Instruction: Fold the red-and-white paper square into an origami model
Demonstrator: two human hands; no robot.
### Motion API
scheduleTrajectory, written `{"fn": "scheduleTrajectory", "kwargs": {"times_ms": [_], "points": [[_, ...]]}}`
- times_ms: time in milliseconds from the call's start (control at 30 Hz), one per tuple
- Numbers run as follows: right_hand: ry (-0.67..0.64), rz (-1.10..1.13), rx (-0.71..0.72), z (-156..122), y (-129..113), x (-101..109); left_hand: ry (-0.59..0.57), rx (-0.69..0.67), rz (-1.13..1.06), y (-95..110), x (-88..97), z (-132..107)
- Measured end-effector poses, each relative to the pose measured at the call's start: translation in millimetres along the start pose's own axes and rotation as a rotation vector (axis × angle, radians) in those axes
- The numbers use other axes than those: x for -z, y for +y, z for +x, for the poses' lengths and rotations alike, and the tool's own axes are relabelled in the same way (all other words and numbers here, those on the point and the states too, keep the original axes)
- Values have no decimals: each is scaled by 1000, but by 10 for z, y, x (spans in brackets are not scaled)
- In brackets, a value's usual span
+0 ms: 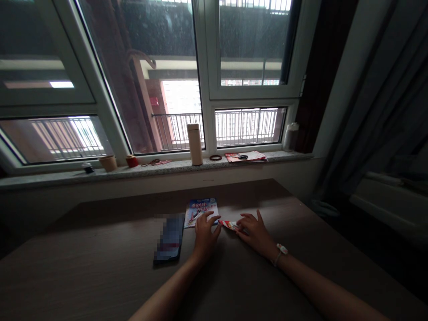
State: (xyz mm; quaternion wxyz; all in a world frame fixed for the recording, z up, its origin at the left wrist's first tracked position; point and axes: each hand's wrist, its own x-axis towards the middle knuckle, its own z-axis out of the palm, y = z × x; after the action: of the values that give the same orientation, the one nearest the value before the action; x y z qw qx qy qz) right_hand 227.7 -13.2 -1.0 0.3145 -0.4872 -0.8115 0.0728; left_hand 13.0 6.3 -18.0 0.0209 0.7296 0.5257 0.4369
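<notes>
A small folded piece of red, white and yellow printed paper (229, 224) lies between my two hands, just above or on the dark table. My left hand (204, 235) pinches its left end between thumb and forefinger. At the other end, the fingertips of my right hand (257, 234) close on the paper, the forefinger raised a little. A bracelet with a pale charm (281, 248) circles my right wrist. Partly behind my left hand is a blue and pink printed leaflet (202, 206). Left of that hand lies a dark phone (170, 238), its screen blurred out.
The brown table (100, 258) meets the wall under a window. Along the stone sill (160, 168) stand a beige flask (195, 145), a brown paper cup (108, 163), a red spool-like item (132, 161), scissors (242, 157) on red papers, and a clear bottle (290, 137).
</notes>
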Motion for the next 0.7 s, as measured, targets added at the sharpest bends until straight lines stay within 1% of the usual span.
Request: {"fn": "scheduleTrajectory", "kwargs": {"times_ms": [200, 367, 467, 533, 700], "points": [[-40, -49, -8, -7, -58, 34, -79, -17, 93, 72, 54, -9], [-78, -34, -39, 1, -50, 61, -215, 36, 143, 149, 102, 4], [-114, -25, -18, -3, -47, 82, -284, 45, 162, 173, 107, 1], [-125, -12, 7, -8, -50, 89, -302, 43, 167, 175, 99, -8], [-134, 34, 31, -14, -43, 44, -295, 33, 184, 157, 70, -20]]}}
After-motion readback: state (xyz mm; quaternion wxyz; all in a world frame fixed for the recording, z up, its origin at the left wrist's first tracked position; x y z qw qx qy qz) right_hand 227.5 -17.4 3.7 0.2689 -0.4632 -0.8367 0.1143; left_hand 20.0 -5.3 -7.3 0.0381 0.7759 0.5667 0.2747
